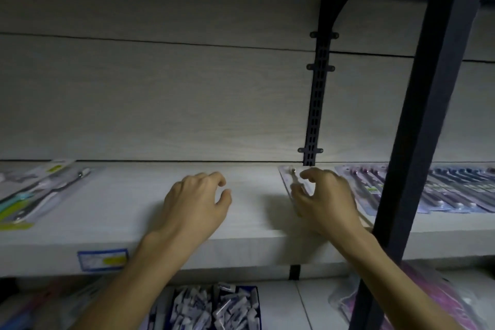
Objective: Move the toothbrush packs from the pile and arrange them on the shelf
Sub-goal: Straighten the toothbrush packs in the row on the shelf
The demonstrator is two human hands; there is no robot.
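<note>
On the white shelf a clear toothbrush pack lies flat just left of the black post. My right hand covers most of it, thumb at its left edge and fingers curled over its top end. My left hand hovers over the bare middle of the shelf, fingers loosely curled, holding nothing. Purple toothbrush packs and dark blue toothbrush packs lie side by side to the right. At the far left lie green and white toothbrush packs.
A black upright post crosses the right side in front of the shelf. A slotted black rail runs up the back panel. A blue price label sits on the shelf edge. Below stand a bin of small white packets and pink packs.
</note>
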